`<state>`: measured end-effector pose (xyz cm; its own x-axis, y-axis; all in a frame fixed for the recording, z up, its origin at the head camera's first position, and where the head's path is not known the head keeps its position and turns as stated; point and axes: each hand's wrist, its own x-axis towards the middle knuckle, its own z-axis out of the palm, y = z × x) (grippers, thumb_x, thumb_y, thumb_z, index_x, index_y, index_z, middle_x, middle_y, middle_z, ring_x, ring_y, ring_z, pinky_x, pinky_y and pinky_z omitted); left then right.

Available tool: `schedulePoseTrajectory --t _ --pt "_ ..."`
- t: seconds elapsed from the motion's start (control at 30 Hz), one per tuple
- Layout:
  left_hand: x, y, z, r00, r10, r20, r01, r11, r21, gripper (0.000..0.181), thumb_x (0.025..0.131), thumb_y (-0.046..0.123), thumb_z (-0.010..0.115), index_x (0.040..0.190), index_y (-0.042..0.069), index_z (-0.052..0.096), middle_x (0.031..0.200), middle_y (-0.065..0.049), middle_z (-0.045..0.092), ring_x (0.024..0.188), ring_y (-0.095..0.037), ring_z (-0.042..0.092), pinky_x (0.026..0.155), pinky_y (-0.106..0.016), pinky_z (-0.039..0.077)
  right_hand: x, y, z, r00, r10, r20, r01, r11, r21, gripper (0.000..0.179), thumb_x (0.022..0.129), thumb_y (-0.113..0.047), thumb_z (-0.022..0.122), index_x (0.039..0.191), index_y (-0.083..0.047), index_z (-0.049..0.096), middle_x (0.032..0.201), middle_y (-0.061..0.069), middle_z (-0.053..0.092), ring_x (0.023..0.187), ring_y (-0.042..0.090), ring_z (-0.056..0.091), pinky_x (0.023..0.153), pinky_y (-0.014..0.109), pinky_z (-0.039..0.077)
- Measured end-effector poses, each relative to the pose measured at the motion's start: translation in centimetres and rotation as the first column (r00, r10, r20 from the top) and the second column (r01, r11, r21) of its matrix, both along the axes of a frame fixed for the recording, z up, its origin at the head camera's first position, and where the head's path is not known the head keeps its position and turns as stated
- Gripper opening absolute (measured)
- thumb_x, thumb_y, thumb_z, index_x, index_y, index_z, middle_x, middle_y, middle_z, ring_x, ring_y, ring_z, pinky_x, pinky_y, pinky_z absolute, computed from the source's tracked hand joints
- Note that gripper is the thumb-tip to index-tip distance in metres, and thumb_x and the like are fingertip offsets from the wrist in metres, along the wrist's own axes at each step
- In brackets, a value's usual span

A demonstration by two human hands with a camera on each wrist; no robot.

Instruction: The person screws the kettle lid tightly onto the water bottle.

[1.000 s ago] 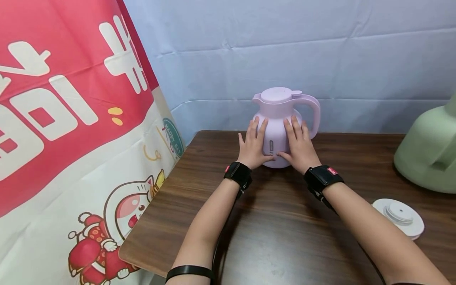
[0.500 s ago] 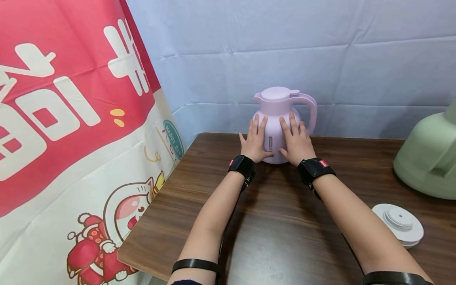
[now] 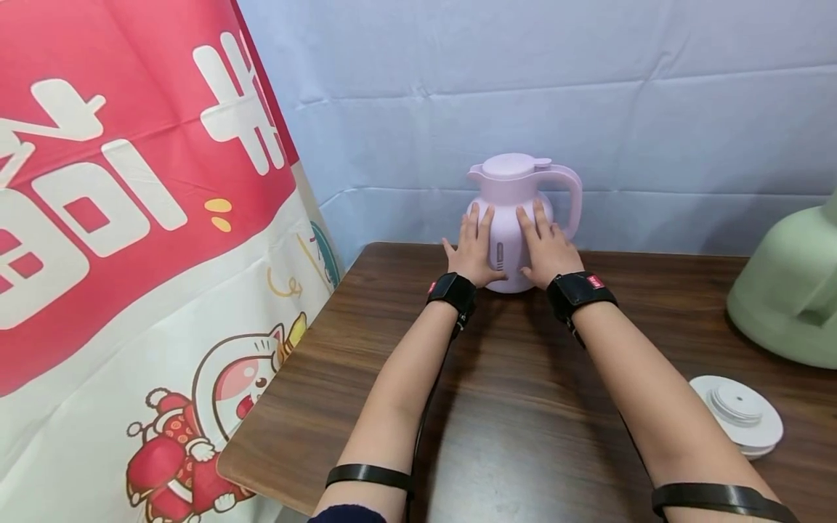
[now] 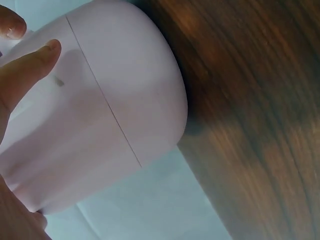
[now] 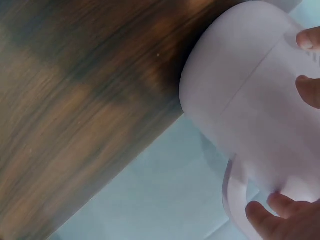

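Note:
A lilac thermos jug [image 3: 506, 225] stands upright near the table's back edge, its lid on, spout to the left and handle [image 3: 575, 192] to the right. My left hand [image 3: 472, 250] lies against its left front with fingers spread and fairly straight. On the other side, my right hand [image 3: 551, 254] touches the right front the same way, below the handle. The thumbs point toward each other low on the body. In the left wrist view, the jug's base [image 4: 145, 75] meets the wood. The right wrist view has fingertips by the handle [image 5: 234, 192].
A green jug-like vessel [image 3: 791, 290] stands at the right, cut off by the frame. Nearer me lies a round white lid-like piece [image 3: 752, 418] with a stepped top. Pale blue cloth [image 3: 392, 131] hangs behind the brown table [image 3: 366, 349]; a printed red-and-white banner [image 3: 196, 290] hangs left.
The jug has shifted a little farther back, toward the table's rear edge, with both hands staying on it. My right hand has come slightly inward to the left.

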<state>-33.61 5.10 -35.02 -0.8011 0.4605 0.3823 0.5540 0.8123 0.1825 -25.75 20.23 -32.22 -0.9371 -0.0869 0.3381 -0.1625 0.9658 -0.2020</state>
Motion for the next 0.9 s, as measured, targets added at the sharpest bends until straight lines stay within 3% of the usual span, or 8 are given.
schedulePoseTrajectory --t 0.23,0.43,0.73,0.9 --pt "-0.6 0.6 0.3 0.999 0.031 0.042 -0.030 0.999 -0.018 0.136 0.060 0.053 0.085 0.151 0.031 -0.013 0.157 -0.001 -0.014 0.144 -0.026 0.003 0.102 -0.068 0.018 -0.7 -0.3 0.3 0.997 -0.030 0.075 0.034 0.998 -0.043 0.112 0.077 -0.017 0.078 0.153 -0.015 -0.005 0.155 0.021 -0.011 0.128 0.057 0.022 0.090 0.069 0.034" --pt "-0.9 0.5 0.2 0.998 0.012 0.067 -0.012 1.000 0.010 0.132 0.061 0.057 0.083 0.151 0.032 -0.011 0.157 0.001 -0.015 0.144 -0.026 0.003 0.101 -0.069 0.018 -0.8 -0.2 0.2 0.996 -0.034 0.081 0.037 0.999 -0.034 0.113 0.077 -0.019 0.078 0.153 -0.015 -0.006 0.155 0.021 -0.011 0.128 0.055 0.024 0.089 0.068 0.035" --pt "0.8 0.0 0.8 0.989 -0.056 0.136 0.046 0.996 0.075 0.124 0.070 0.061 0.075 0.149 0.035 -0.017 0.157 -0.002 -0.018 0.144 -0.029 0.004 0.101 -0.071 0.016 1.7 -0.9 0.8 0.995 -0.052 0.083 0.047 0.997 0.054 0.105 0.083 -0.022 0.073 0.152 -0.009 -0.004 0.152 0.029 -0.007 0.124 0.053 0.033 0.083 0.065 0.040" --pt "2.5 -0.4 0.5 0.960 -0.142 0.242 0.104 0.981 0.162 0.111 0.079 0.059 0.067 0.147 0.037 -0.018 0.154 -0.003 -0.025 0.144 -0.028 0.000 0.102 -0.069 0.015 3.4 -0.9 -0.6 0.992 -0.032 0.121 0.019 0.994 0.108 0.103 0.084 -0.026 0.071 0.152 -0.006 -0.003 0.150 0.034 -0.008 0.131 0.051 0.022 0.089 0.065 0.036"
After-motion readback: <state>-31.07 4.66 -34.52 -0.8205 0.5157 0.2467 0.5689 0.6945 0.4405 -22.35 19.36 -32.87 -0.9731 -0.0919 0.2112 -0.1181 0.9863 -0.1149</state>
